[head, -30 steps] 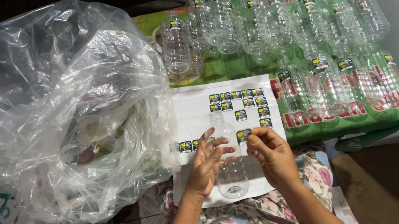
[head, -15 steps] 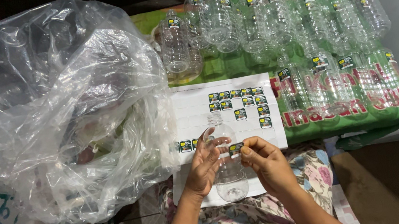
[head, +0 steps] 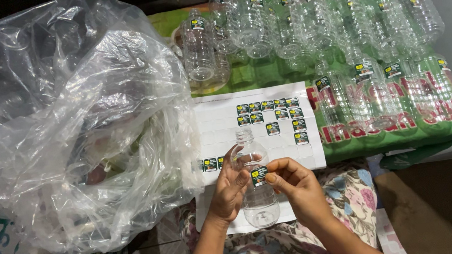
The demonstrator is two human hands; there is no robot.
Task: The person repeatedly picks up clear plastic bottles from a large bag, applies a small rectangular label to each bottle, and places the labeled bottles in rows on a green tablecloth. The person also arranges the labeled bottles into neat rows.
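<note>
One huge clear plastic bag [head: 63, 125] billowing at left. Many clear labelled bottles [head: 305, 23] standing on the green printed cloth [head: 400, 121] beyond. White sticker sheet [head: 262, 134] spread in front, few small dark stickers left on it. Empty clear bottle [head: 256, 190] over the lap, clasped by left hand [head: 229, 193]. Right hand [head: 297, 184] beside it, fingertips pinching a small sticker [head: 259, 176] against the bottle's shoulder.

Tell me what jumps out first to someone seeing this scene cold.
A huge crumpled clear plastic bag fills the left. At bottom centre, the left hand steadies a clear empty bottle while the right hand presses a small sticker onto it. Rows of labelled bottles crowd the green surface behind.
</note>
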